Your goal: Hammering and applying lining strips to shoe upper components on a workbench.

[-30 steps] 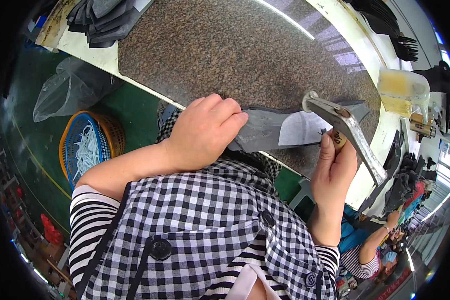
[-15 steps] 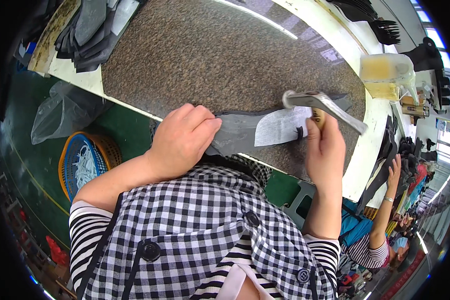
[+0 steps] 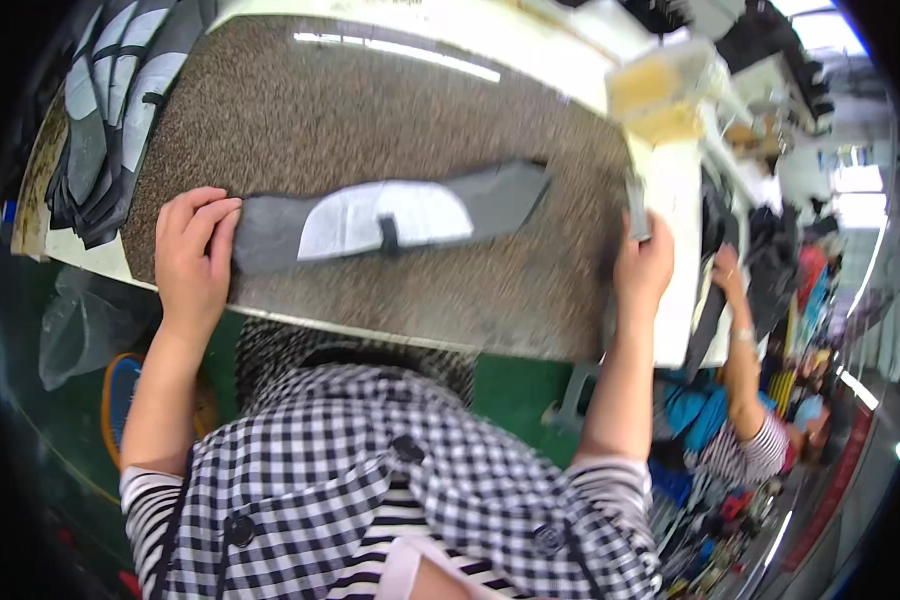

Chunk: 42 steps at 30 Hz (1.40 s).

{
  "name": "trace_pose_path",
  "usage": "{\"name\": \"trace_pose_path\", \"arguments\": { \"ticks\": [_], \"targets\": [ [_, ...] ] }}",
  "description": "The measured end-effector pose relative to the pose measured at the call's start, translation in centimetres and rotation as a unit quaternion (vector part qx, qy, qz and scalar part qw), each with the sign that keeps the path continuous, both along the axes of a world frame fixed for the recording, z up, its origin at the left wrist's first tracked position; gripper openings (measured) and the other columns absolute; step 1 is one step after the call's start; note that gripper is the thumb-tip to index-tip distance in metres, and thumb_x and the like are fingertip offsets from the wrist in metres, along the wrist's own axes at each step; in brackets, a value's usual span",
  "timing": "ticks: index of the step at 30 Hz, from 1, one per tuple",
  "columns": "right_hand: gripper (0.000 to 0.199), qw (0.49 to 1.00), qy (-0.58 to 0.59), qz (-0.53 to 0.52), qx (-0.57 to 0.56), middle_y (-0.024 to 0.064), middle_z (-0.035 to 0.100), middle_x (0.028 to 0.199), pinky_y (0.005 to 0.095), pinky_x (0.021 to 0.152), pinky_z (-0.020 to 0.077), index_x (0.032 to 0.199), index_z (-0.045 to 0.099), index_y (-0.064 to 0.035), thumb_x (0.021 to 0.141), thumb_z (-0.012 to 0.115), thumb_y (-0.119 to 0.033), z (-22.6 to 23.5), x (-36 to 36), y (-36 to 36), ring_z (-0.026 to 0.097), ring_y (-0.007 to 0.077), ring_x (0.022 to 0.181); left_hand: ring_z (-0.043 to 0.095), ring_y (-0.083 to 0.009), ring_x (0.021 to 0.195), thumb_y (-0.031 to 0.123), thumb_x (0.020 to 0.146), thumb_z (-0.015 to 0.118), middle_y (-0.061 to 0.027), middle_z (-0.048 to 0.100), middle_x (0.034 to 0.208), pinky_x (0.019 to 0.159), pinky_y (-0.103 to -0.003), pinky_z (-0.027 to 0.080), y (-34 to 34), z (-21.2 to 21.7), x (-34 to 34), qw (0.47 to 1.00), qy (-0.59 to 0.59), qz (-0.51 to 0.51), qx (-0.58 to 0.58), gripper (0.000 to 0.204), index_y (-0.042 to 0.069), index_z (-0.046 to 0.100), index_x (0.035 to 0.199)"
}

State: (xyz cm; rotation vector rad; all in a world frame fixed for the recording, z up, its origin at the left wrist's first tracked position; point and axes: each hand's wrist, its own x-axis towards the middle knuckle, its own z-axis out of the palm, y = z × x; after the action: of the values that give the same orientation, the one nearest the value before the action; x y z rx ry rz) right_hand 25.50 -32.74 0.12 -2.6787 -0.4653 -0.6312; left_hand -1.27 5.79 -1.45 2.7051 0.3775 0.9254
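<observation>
A long grey cut piece (image 3: 505, 195) of sheet material lies flat on the speckled stone slab. It carries a white rounded patch (image 3: 340, 222) and a small black tab (image 3: 388, 235) at its near edge. My left hand (image 3: 195, 250) grips the piece's left end, fingers curled over it and the thumb hidden. Well to the right, by the slab's edge, my right hand (image 3: 645, 262) is closed round a hammer (image 3: 638, 208). Only part of its metal head shows, blurred; the handle is hidden in my fist.
Similar grey pieces with white patches (image 3: 120, 110) lie piled at the far left. A clear plastic box (image 3: 660, 90) with yellowish contents stands far right. Beneath the table's left side are a plastic bag (image 3: 90, 325) and an orange-blue basket (image 3: 120, 400). A co-worker's hand (image 3: 728, 270) handles dark pieces at right.
The hammer has moved off the grey piece to the slab's right side. My left hand, earlier resting on the piece, now holds its left end, and the piece lies farther left and more exposed.
</observation>
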Motion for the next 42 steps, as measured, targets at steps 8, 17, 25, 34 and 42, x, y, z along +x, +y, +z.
{"name": "trace_pose_path", "arguments": {
  "ticks": [8,17,25,34,42],
  "targets": [
    [0.039,0.989,-0.073,-0.066,-0.108,0.0176,0.058,0.115,0.0437,0.093,0.0454,0.126,0.058,-0.003,0.087,0.061,-0.004,-3.3,5.0,-7.9,0.057,0.0363,0.104,0.042,-0.0313,0.134,0.036,0.079,0.073,-0.0084,0.052,0.138,0.112,-0.057,0.023,-0.9,-0.4,1.0,0.98,0.144,-0.126,-0.052,0.044,0.02,0.067,0.119],
    [0.037,0.627,0.195,0.753,-0.039,0.0117,0.063,0.115,0.0409,0.086,0.0509,0.11,0.064,-0.0085,0.075,0.068,0.002,3.6,-9.6,16.6,0.062,0.0322,0.099,0.04,-0.0341,0.133,0.046,0.081,0.064,-0.0119,0.045,0.144,0.107,-0.055,0.029,-1.3,-1.1,1.2,0.996,0.016,0.09,-0.008,0.056,0.018,0.06,0.129],
    [0.03,0.722,0.25,0.645,0.009,0.0126,0.059,0.124,0.0346,0.101,0.0408,0.124,0.057,0.0016,0.095,0.059,-0.009,-2.3,-8.1,28.2,0.056,0.0242,0.112,0.039,-0.0317,0.133,0.022,0.087,0.065,-0.0125,0.045,0.137,0.111,-0.048,0.026,-2.1,-5.0,-0.5,0.933,-0.318,0.087,-0.146,0.036,0.013,0.06,0.122],
    [0.055,0.657,0.091,0.733,-0.152,0.0171,0.042,0.146,0.0464,0.114,0.0262,0.134,0.05,-0.0043,0.083,0.069,-0.008,-0.6,-23.0,36.5,0.034,0.0372,0.139,0.055,-0.0341,0.111,0.013,0.078,0.067,-0.0145,0.061,0.112,0.094,-0.045,0.044,-0.9,-20.9,-22.3,0.813,-0.223,0.462,-0.274,0.027,0.009,0.068,0.105],
    [0.063,0.67,-0.018,0.705,-0.231,0.0128,0.043,0.146,0.0465,0.116,0.0231,0.138,0.047,-0.0074,0.08,0.071,-0.009,-1.3,-24.7,39.0,0.032,0.0346,0.14,0.059,-0.0354,0.097,0.014,0.089,0.059,-0.016,0.064,0.098,0.087,-0.042,0.048,2.6,-28.6,-45.1,0.658,-0.086,0.689,-0.29,0.017,0.008,0.069,0.1]
  ]
}}
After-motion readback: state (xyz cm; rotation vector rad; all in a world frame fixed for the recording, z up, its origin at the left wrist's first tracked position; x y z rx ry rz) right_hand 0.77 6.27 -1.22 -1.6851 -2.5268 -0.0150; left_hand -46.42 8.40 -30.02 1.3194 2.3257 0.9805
